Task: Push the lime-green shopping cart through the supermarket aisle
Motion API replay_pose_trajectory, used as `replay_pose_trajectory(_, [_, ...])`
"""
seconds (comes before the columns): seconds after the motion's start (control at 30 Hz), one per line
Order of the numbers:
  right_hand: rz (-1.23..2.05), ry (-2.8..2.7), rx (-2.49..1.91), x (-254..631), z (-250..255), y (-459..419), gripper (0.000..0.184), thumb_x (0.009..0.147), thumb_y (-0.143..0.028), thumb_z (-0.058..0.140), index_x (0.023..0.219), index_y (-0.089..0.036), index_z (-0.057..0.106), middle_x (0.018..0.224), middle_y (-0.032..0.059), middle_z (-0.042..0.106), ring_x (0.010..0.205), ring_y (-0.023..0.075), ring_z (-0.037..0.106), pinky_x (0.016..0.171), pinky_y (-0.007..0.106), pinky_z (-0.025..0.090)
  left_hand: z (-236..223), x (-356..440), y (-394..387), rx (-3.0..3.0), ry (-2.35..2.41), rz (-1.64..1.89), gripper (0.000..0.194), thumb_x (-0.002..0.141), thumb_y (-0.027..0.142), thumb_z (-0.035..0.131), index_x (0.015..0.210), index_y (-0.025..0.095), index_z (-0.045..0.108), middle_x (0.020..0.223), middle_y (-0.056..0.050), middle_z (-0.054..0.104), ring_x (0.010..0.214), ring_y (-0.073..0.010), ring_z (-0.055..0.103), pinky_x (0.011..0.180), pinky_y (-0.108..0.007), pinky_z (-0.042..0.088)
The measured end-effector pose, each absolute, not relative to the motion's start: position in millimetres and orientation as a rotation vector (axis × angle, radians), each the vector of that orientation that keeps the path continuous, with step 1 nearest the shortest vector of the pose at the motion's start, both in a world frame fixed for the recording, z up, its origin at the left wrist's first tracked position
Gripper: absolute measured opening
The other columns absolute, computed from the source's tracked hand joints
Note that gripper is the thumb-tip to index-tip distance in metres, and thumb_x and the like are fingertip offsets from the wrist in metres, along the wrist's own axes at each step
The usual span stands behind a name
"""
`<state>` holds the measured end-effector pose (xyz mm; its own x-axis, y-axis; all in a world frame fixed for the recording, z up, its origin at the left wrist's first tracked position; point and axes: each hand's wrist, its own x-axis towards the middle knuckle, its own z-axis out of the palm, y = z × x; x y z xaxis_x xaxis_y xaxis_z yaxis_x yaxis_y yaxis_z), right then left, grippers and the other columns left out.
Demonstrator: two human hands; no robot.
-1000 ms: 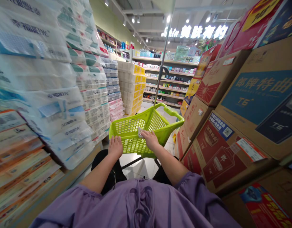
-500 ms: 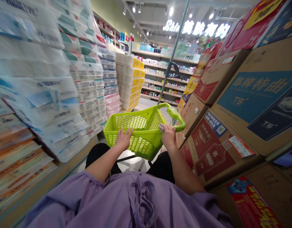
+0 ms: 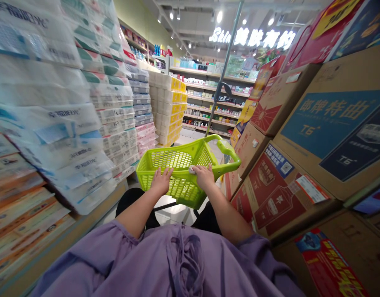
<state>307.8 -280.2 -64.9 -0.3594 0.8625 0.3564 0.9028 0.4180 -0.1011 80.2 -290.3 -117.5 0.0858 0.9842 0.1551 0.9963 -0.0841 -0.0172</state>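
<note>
A lime-green shopping basket with perforated sides and a looped handle stands in front of my knees, its visible inside bare. My left hand grips its near rim, the fingers hooked over the edge. Further right along that rim is my right hand, closed around a small crumpled tissue that shows at its fingertips and rests against the rim. The palm side of both hands is hidden.
Plastic-wrapped paper packs rise close on my left. Cardboard cartons are stacked close on my right. Beyond the basket stand a slanting metal pole, yellow-and-white packs and shelves of small goods.
My right hand has slid left along the near rim, away from the handle end, with the tissue. My left hand stays in about the same place on the rim.
</note>
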Motion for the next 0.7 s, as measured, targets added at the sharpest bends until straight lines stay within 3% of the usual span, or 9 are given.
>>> replay_pose_trajectory(0.27, [-0.020, -1.995, -1.356, 354.8, -66.4, -284.1, 0.043, 0.078, -0.006, 0.045, 0.108, -0.025, 0.068, 0.121, 0.0034, 0.066, 0.116, 0.0213, 0.054, 0.113, 0.048, 0.016, -128.4, 87.3, -294.7, -2.238, -2.010, -0.256, 0.069, 0.081, 0.009, 0.042, 0.148, 0.024, 0.032, 0.153, -0.005, 0.035, 0.143, -0.0341, 0.021, 0.116, -0.050, 0.016])
replay_pose_trajectory(0.37, [0.308, -1.849, -1.223, 349.6, -66.0, -280.5, 0.035, 0.080, -0.016, 0.050, 0.109, -0.021, 0.068, 0.110, 0.0052, 0.070, 0.104, 0.0225, 0.060, 0.105, 0.046, 0.033, -130.1, 89.5, -295.8, -2.243, -1.997, -0.270, 0.069, 0.081, 0.010, 0.042, 0.148, 0.024, 0.032, 0.152, -0.005, 0.036, 0.143, -0.0340, 0.021, 0.115, -0.051, 0.016])
replay_pose_trajectory(0.47, [0.562, -1.738, -1.140, 346.5, -59.8, -274.1, 0.038, 0.080, -0.027, 0.056, 0.117, -0.019, 0.062, 0.102, 0.0058, 0.071, 0.089, 0.0212, 0.064, 0.084, 0.036, 0.049, -129.4, 88.9, -296.9, -2.246, -1.994, -0.270, 0.069, 0.082, 0.009, 0.040, 0.148, 0.025, 0.031, 0.153, -0.004, 0.036, 0.143, -0.0328, 0.020, 0.116, -0.050, 0.015])
replay_pose_trajectory(0.53, [0.448, -1.718, -1.233, 346.3, -56.4, -270.0, 0.041, 0.079, -0.026, 0.057, 0.119, -0.017, 0.060, 0.101, 0.0076, 0.070, 0.087, 0.0217, 0.063, 0.082, 0.036, 0.050, -128.2, 88.2, -297.4, -2.251, -2.010, -0.262, 0.068, 0.082, 0.008, 0.039, 0.148, 0.025, 0.032, 0.153, -0.005, 0.036, 0.143, -0.0327, 0.020, 0.116, -0.050, 0.015])
replay_pose_trajectory(0.7, [-0.049, -1.964, -1.345, 334.0, -69.8, -273.6, 0.032, 0.084, -0.015, 0.050, 0.113, -0.018, 0.064, 0.116, 0.0116, 0.065, 0.110, 0.0247, 0.055, 0.101, 0.041, 0.038, -125.8, 89.6, -296.8, -2.292, -2.010, -0.259, 0.072, 0.079, 0.007, 0.043, 0.148, 0.024, 0.030, 0.153, -0.006, 0.035, 0.144, -0.0325, 0.018, 0.116, -0.050, 0.014])
